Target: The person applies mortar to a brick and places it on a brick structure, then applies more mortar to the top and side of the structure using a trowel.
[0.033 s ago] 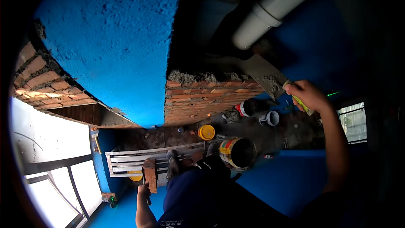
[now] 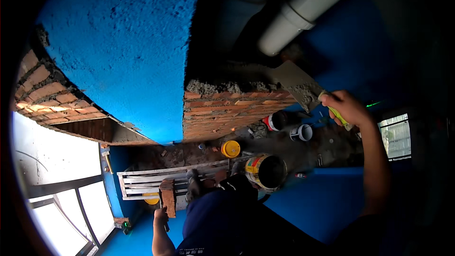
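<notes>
My right hand (image 2: 345, 106) is closed round the yellow-green handle of a trowel (image 2: 294, 79). Grey mortar clings to the blade near the handle, and its far end reaches over the top of a brick wall (image 2: 227, 111) edged with rough mortar. Low on the left, my left hand (image 2: 161, 216) is closed on a thin handle with a dark end. Beside those fingers is a reddish brick (image 2: 167, 196), close against the handle; whether the handle's tool grips the brick cannot be made out. Shadow hides much of the wall top.
Blue plastered wall (image 2: 128, 57) rises at the left, and a thick pale pipe (image 2: 296, 16) hangs above the wall top. Below are a slatted bench (image 2: 135, 178), a large yellow bucket (image 2: 256, 169), a smaller yellow bucket (image 2: 231, 149) and a white bucket (image 2: 302, 132).
</notes>
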Demonstrator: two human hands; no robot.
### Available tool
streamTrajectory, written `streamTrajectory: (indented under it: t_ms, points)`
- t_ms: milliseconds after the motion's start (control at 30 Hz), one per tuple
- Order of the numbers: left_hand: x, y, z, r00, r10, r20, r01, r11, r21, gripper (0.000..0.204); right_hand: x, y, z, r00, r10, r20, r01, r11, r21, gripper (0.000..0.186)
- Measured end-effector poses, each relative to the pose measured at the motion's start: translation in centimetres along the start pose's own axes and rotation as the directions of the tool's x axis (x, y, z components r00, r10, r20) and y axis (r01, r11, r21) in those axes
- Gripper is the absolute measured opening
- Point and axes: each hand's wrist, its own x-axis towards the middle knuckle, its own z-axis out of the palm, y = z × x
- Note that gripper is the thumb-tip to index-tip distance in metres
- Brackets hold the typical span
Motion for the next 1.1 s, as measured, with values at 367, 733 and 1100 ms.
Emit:
streamTrajectory:
  t_ms: [367, 733, 1100]
  points:
    - [-1.7, 0.9, 0.3, 0.993, -0.103, -0.05, 0.105, 0.994, 0.02, 0.03, 0.0, 8.3, 2.7, 0.961, -0.058, 0.271, -0.258, 0.165, 0.952, 0.043]
    - [-2.3, 7.0, 0.7, 1.0, 0.003, 0.025, -0.003, 1.0, 0.022, 0.019, -0.5, 2.3, 4.5, 0.984, -0.119, 0.131, 0.007, 0.767, 0.642, 0.039]
    - [-2.9, 6.1, 3.6, 0.999, 0.023, -0.031, -0.026, 0.994, -0.105, 0.019, 1.0, 12.3, -4.3, 0.939, -0.1, -0.33, 0.101, 0.995, -0.015, 0.04]
